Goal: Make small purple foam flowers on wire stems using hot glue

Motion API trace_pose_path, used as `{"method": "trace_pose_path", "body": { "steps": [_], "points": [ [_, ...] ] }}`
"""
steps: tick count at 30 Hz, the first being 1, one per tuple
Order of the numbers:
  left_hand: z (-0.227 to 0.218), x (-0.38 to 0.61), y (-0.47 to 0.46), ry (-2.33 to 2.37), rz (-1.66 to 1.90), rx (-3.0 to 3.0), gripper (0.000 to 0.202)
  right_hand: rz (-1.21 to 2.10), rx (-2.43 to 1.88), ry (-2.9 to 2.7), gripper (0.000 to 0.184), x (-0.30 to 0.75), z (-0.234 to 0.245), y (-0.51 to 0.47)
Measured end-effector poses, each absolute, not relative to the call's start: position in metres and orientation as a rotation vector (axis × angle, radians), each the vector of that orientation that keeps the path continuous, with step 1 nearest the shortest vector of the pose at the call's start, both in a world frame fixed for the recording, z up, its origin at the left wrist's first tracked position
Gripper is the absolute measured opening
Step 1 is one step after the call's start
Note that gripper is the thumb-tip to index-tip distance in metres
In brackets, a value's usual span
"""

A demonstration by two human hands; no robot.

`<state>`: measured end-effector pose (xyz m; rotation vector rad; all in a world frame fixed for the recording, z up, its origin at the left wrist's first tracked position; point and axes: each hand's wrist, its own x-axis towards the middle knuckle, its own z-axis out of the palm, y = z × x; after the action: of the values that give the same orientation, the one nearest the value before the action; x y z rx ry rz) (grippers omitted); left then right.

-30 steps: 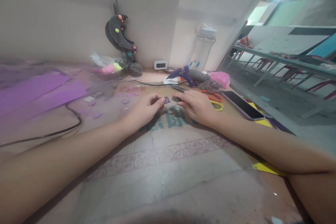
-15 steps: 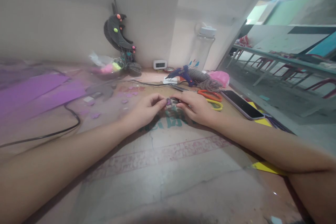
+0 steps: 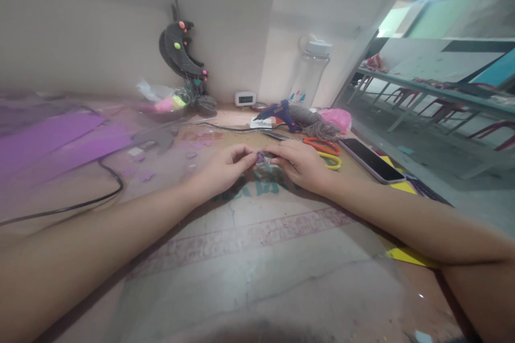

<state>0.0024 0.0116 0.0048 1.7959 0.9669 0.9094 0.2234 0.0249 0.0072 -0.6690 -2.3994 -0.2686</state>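
Note:
Over the middle of the table, a small purple piece (image 3: 260,157) is pinched between the thumb and forefinger of my left hand (image 3: 229,169). It is too small and blurred to make out its exact form. My right hand (image 3: 301,165) meets it from the other side, its bent fingers closed around the piece's right edge, where something greyish shows between them. Scissors with yellow handles (image 3: 335,161) and orange-handled scissors (image 3: 325,146) lie just beyond my right hand. Several purple cut-outs (image 3: 147,177) are scattered to the left of my left hand.
Behind my hands lie a blue glue gun (image 3: 277,112), grey yarn (image 3: 311,120) and a small digital clock (image 3: 245,98). A clear bottle (image 3: 308,75) stands by the wall. A phone (image 3: 372,161) lies right; purple sheets (image 3: 64,139) and a black cord (image 3: 116,182) lie left.
The purple piece and my left fingertips have shifted very slightly to the right. My right hand keeps almost the same pose.

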Motion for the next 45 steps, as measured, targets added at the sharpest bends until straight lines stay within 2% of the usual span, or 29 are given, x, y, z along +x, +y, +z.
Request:
{"method": "trace_pose_path", "body": {
  "steps": [10, 20, 36, 45],
  "points": [
    [0.0028, 0.0011, 0.0153, 1.000, 0.968, 1.838, 0.029, -0.158, -0.767, -2.343, 0.034, 0.2258, 0.0083, 0.0239],
    [0.0028, 0.0010, 0.0157, 0.982, 1.004, 1.767, 0.027, -0.264, -0.732, -2.398, 0.038, 0.2249, 0.0080, 0.0232],
    [0.0000, 0.0007, 0.0181, 0.903, 1.011, 1.738, 0.025, -0.251, -0.701, -2.455, 0.040, 0.2243, 0.0088, 0.0245],
    [0.0011, 0.0026, 0.0172, 0.881, 0.996, 1.673, 0.024, -0.214, -0.695, -2.454, 0.035, 0.2252, 0.0059, 0.0261]
  ]
}}
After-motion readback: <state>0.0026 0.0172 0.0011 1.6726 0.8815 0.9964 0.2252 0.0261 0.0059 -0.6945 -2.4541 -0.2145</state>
